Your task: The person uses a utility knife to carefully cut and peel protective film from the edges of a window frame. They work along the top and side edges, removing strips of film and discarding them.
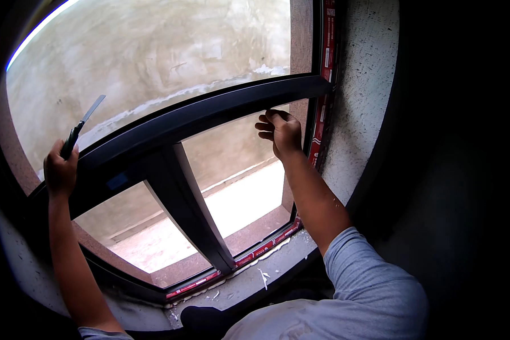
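On my feed, I have the left hand point(61, 173) at the left of the frame, fingers closed around the handle of a knife point(75, 134), its pale blade point(93, 108) angled up and right, in front of the upper pane. I judge it light, with a stiff grip and a thin blade that may flex or snap sideways; the handle is where I'd hold it, well below the edge.

The right hand point(281, 131), right of centre, has curled fingers, thumb near forefinger, just under the dark crossbar point(209, 110). I cannot tell whether it pinches anything or touches the bar. The bar looks rigid and smooth, perhaps slick; I'd steady on its lower edge. Red film point(266, 247) lines the frame's bottom, above pale scraps point(263, 277) on the sill point(294, 253).
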The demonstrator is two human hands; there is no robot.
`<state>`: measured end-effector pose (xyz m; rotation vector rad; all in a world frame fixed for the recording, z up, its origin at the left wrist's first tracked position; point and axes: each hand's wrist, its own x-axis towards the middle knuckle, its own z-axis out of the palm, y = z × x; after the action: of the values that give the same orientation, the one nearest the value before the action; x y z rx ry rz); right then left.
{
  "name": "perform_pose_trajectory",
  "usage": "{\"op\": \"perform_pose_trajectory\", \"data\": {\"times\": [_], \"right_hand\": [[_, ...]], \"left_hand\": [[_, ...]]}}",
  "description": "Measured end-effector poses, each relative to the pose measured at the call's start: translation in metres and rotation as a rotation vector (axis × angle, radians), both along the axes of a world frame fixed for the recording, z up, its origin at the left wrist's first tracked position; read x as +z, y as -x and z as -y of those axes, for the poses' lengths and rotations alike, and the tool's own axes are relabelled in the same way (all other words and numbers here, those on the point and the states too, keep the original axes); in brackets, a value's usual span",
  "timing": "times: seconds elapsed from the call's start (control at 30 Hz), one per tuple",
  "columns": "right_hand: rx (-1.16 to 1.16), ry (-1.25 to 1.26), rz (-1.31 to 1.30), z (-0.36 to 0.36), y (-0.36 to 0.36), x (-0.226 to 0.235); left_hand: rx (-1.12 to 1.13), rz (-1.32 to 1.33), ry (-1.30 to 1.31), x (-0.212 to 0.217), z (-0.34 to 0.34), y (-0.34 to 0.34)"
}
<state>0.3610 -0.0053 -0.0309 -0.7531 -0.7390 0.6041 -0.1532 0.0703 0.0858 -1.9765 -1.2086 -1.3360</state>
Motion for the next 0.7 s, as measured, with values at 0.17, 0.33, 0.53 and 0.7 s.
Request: {"op": "perform_pose_trajectory", "data": {"times": [0.17, 0.33, 0.53, 0.7], "right_hand": [[-0.016, 0.083, -0.037, 0.001, -0.008, 0.012], [-0.107, 0.119, -0.087, 0.006, 0.008, 0.024], [-0.158, 0.122, -0.079, -0.002, 0.017, 0.022], [-0.166, 0.103, -0.218, -0.020, 0.017, 0.022]], "left_hand": [[-0.006, 0.003, 0.021, -0.001, -0.004, 0.003], [-0.005, -0.007, 0.050, 0.000, 0.002, 0.001], [0.004, -0.029, 0.062, -0.001, 0.001, 0.010], [-0.031, -0.013, 0.021, 0.000, 0.003, 0.005]]}}
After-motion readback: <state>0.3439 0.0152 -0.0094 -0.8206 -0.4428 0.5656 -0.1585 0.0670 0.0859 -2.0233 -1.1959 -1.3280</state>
